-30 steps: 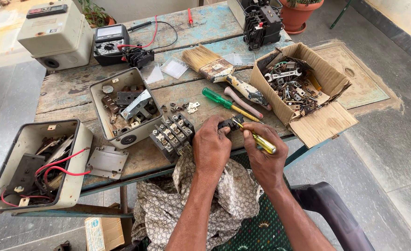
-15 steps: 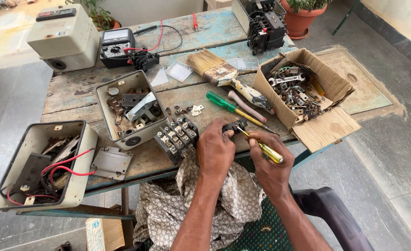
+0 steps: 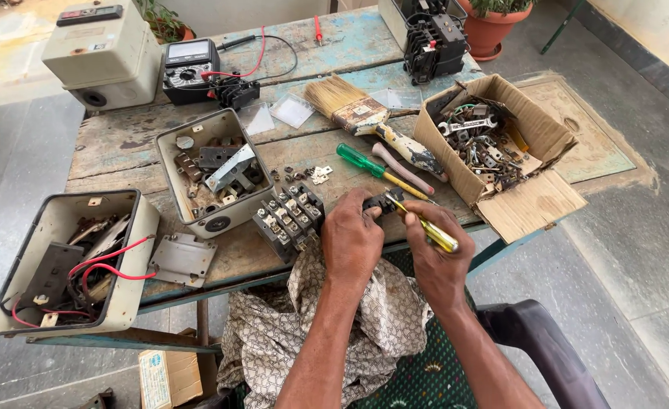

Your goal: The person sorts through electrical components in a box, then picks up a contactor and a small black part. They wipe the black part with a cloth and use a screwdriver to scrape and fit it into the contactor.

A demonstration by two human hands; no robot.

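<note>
Left hand (image 3: 352,236) fingers closed around a small black electrical component (image 3: 380,201), held just above the near edge of the weathered wooden bench (image 3: 122,140). Right hand (image 3: 434,261) fingers wrapped on a yellow-handled screwdriver (image 3: 425,227), tip at the component. Grey contactor block with screw terminals (image 3: 289,216) lies just left of the left hand. Risk, as judged: tip slips off the screw and jabs the left fingers; loose small screws (image 3: 304,174) may roll off the bench.

Left hand (image 3: 352,241) grips small black part (image 3: 380,202); right hand (image 3: 436,261) holds yellow-handled screwdriver (image 3: 425,227) against it, above wooden surface (image 3: 122,136).
</note>
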